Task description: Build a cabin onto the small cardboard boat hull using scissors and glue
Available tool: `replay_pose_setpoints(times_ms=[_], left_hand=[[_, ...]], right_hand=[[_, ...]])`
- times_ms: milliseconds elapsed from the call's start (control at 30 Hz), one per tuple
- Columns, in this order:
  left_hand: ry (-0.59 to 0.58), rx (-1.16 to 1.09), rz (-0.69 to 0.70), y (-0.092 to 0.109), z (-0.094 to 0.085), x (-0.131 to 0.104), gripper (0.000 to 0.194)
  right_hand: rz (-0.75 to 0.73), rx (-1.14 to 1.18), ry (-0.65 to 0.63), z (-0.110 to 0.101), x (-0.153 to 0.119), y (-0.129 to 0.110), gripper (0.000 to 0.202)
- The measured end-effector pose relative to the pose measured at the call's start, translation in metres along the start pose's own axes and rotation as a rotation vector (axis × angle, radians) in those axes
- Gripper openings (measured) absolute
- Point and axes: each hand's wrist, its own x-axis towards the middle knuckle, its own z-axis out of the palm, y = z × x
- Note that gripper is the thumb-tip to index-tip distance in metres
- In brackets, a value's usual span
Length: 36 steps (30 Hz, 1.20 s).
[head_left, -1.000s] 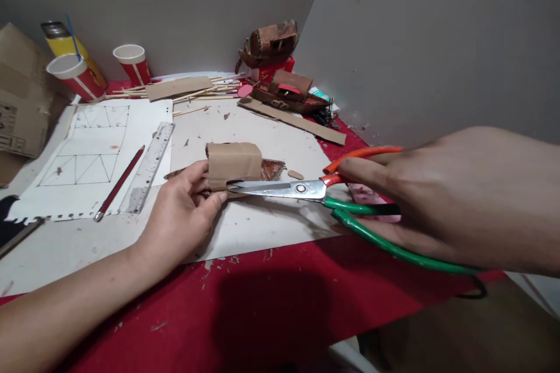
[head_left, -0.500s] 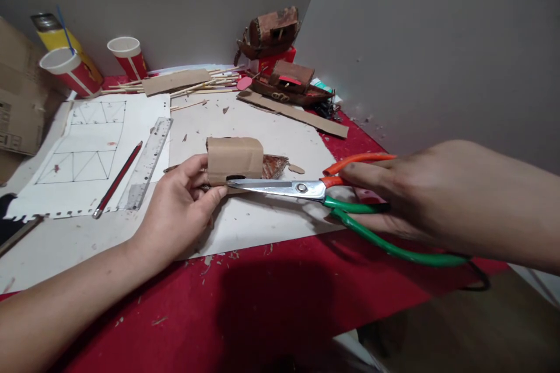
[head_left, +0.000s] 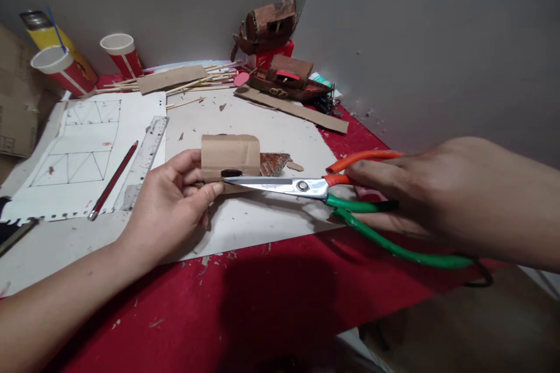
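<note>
My left hand (head_left: 177,204) grips a small model boat by its left end, thumb at the lower edge. A curved cardboard roof (head_left: 230,154) with a dark opening low in its side covers the boat's middle. The brown hull (head_left: 273,164) sticks out to the right of the roof. In my right hand (head_left: 406,186) is a pair of scissors (head_left: 301,185) with orange and green handles. Their blades look closed, and the tips lie at the lower edge of the roof's opening, close to my left thumb. A small oval cardboard scrap (head_left: 295,166) lies beside the hull.
Two finished model boats, one lower (head_left: 291,78) and one raised (head_left: 269,26), stand at the back. A cardboard strip (head_left: 297,111), thin sticks (head_left: 219,77), two cups (head_left: 121,58), a ruler (head_left: 146,157), pencil (head_left: 114,179) and drawn paper (head_left: 83,145) lie around. Cuttings dot the red table (head_left: 184,315).
The roof has tilted slightly, so more of its side opening shows. The scissor tips have stayed beside the opening. The whole view has shifted a little.
</note>
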Motion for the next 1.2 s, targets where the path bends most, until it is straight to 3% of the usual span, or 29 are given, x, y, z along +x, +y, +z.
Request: replay_pose_setpoints(times_ms=[100,200,367,533,700,933,1067,1200], left_hand=[[-0.006,-0.016,-0.019,0.002,0.000,0.000,0.039],[-0.006,-0.033,-0.031,0.004,0.001,-0.001,0.037],[-0.020,-0.059,-0.043,0.004,0.001,-0.001,0.040],[-0.030,-0.093,-0.043,0.004,0.001,0.000,0.039],[-0.031,-0.110,-0.016,0.003,0.001,0.000,0.039],[0.002,-0.095,0.011,0.001,-0.003,0.002,0.034],[0.082,-0.092,0.095,0.000,-0.008,0.006,0.032],[0.107,-0.112,0.115,-0.004,-0.010,0.009,0.033]], right_hand=[[-0.079,-0.003,-0.005,-0.002,-0.003,0.000,0.029],[-0.054,-0.051,0.040,-0.002,-0.006,-0.001,0.028],[-0.049,-0.072,-0.026,0.000,-0.008,-0.001,0.033],[-0.075,-0.072,-0.012,0.003,-0.010,0.001,0.045],[-0.126,-0.131,0.090,0.002,-0.006,-0.003,0.070],[-0.115,-0.227,0.199,-0.002,-0.007,-0.009,0.066],[-0.053,-0.138,0.194,0.001,-0.017,-0.010,0.055],[0.056,0.177,0.137,0.003,-0.028,-0.018,0.049]])
